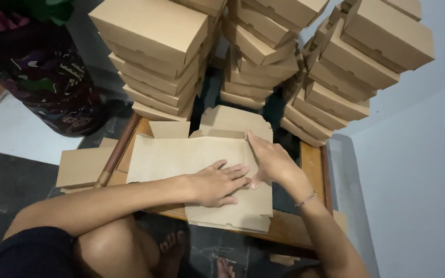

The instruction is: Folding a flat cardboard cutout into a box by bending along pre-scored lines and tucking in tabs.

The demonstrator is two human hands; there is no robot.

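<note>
Across the top of the frame, three stacks (256, 49) of folded brown boxes. Centre frame, on a low wooden table (312, 164), a flat box blank (181, 157), long axis left to right, flaps pointing toward the stacks. At left edge of table, spare blanks (81, 167). Left hand (217, 183) flat, fingers spread, pressing the blank. Right hand (269, 159) open, edge down, pressing a crease beside it.

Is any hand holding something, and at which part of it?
Nothing is gripped. The left hand and right hand press flat on the middle of the unfolded cardboard blank.
</note>
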